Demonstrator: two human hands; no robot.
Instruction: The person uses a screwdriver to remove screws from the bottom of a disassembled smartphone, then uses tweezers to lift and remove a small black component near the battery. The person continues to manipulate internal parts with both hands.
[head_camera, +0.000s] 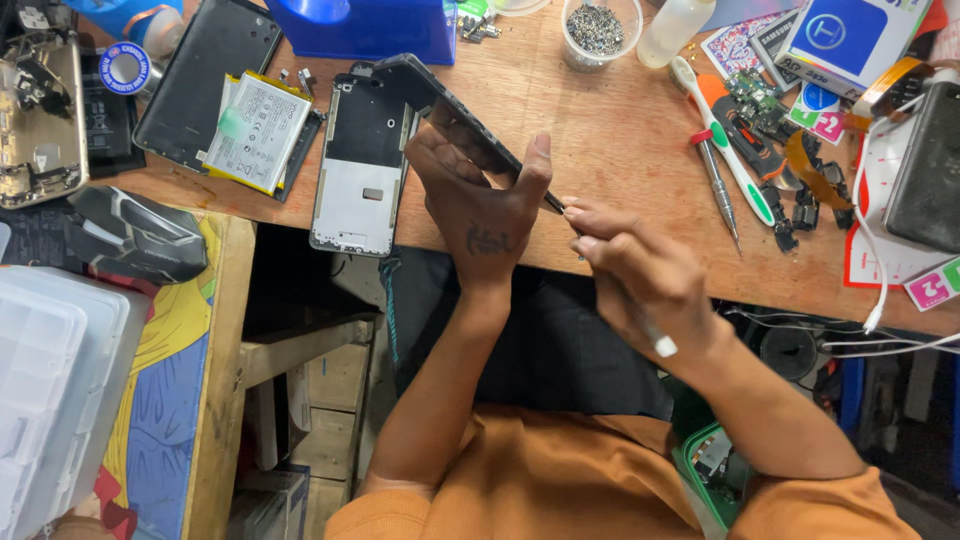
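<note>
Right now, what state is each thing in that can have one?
Left hand: gripping the dark phone body, tilted up on edge.
Right hand: pinching a thin tool, tip at the phone's lower corner.
Phone frame: flat on the desk, opened, empty.
Battery: removed, lying loose.
Screw cup: uncovered, holding screws.
Screwdriver: lying unused.

Phone repair workshop: opened phones (362, 165), screwdrivers (717, 180).

- Phone body (440, 105): black, slim, rectangular; tilted on edge above the wooden bench, gripped at its lower end by the left hand (480, 205), upper end angled away.
- Thin tool (640, 320): white-capped handle, pinched in the right hand (640, 270); tip meets the phone's lower corner beside the left thumb.
</note>
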